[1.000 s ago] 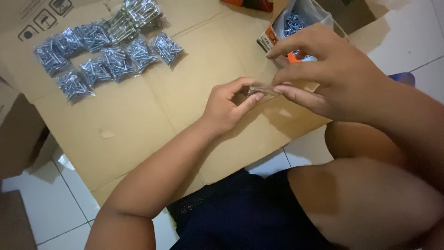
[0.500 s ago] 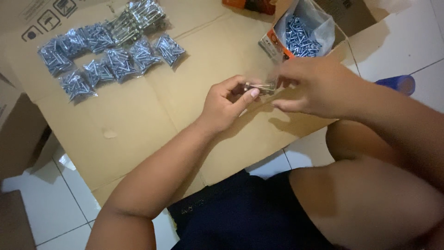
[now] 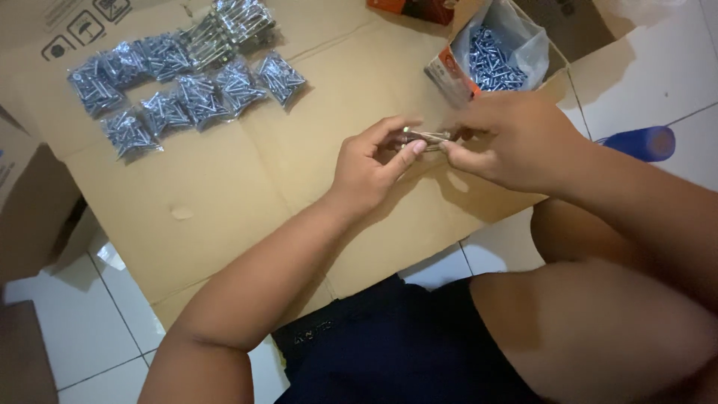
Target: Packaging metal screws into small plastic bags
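Observation:
My left hand [image 3: 372, 163] and my right hand [image 3: 508, 138] meet above a flattened cardboard sheet [image 3: 224, 194]. Between their fingertips they pinch a small bundle of silvery screws [image 3: 425, 138], lying level. Just beyond my right hand stands an open box [image 3: 449, 71] lined with a clear bag full of loose screws [image 3: 488, 60]. At the far left of the cardboard lie several small clear bags packed with screws [image 3: 187, 86], laid out in rows.
A blue cylinder [image 3: 643, 142] lies on the white tiled floor [image 3: 643, 82] to the right. A brown carton [image 3: 30, 202] stands at the left edge. My bare knee [image 3: 598, 329] and dark shorts [image 3: 404, 352] fill the lower right.
My right hand has come down from the box of screws to the left hand, and both now hold the bundle of screws together.

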